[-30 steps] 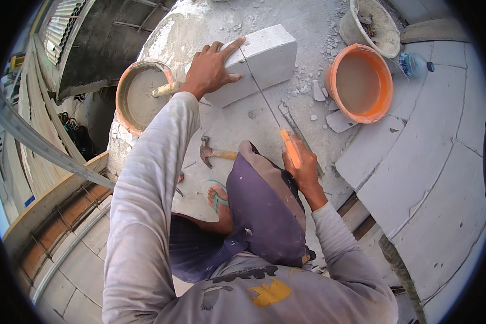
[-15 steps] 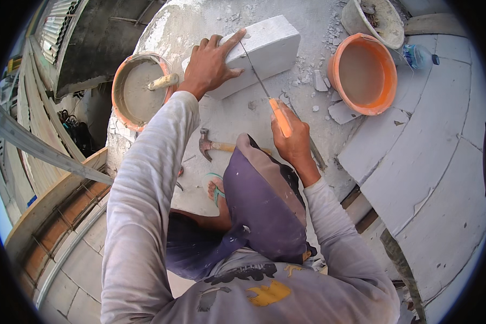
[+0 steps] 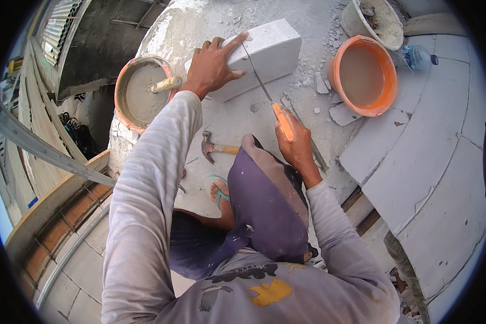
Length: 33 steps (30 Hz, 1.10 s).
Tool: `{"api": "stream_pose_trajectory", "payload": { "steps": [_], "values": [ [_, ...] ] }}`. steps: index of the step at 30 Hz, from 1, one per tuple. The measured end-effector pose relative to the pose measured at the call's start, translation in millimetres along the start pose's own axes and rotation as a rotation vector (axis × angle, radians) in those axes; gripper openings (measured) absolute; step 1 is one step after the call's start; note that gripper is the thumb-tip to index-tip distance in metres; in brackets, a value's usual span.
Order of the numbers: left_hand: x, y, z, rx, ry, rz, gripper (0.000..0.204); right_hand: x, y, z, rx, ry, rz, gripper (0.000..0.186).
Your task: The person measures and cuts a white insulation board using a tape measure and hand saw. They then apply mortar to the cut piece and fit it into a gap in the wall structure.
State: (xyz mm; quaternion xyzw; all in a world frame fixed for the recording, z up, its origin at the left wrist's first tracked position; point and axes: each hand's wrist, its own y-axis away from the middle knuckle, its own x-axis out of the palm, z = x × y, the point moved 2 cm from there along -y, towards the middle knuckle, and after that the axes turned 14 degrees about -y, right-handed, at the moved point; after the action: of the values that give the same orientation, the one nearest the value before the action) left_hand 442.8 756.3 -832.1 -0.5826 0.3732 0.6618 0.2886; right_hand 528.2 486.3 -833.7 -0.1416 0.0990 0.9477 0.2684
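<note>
I see the saw (image 3: 272, 105) drawn back toward frame centre | right grip (image 3: 294, 143) clenched on its orange handle | left grip (image 3: 213, 67) spread flat on white block (image 3: 259, 54), upper centre, blade across it.

Daylight falls on a dusty grey concrete floor (image 3: 237, 116) strewn with white chips. To the right lie pale slabs (image 3: 432, 162) set edge to edge. On the left, a brick ledge (image 3: 54, 237) with steel rods runs beside a grey tiled wall (image 3: 81, 270). A corrugated metal sheet (image 3: 59, 29) shows far below at upper left.
</note>
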Motion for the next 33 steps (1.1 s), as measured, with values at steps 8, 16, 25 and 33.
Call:
{"api": "stream_pose_trajectory", "payload": {
  "steps": [8, 16, 25, 33],
  "values": [
    [-1, -1, -4, 0.014, 0.026, -0.037, 0.1, 9, -16, 6, 0.114, -0.04, -0.007, 0.042],
    [-6, -5, 2, 0.041, 0.0, -0.029, 0.099, -18, 64, -18, 0.024, 0.064, -0.026, 0.044],
    [-2, -1, 0, 0.021, -0.01, -0.043, 0.101, -12, 72, -33, -0.105, 0.035, -0.094, 0.041],
    [-2, -3, -1, 0.034, 0.032, -0.01, 0.101, 9, 0, -5, 0.105, 0.024, 0.009, 0.04]
  ]
}}
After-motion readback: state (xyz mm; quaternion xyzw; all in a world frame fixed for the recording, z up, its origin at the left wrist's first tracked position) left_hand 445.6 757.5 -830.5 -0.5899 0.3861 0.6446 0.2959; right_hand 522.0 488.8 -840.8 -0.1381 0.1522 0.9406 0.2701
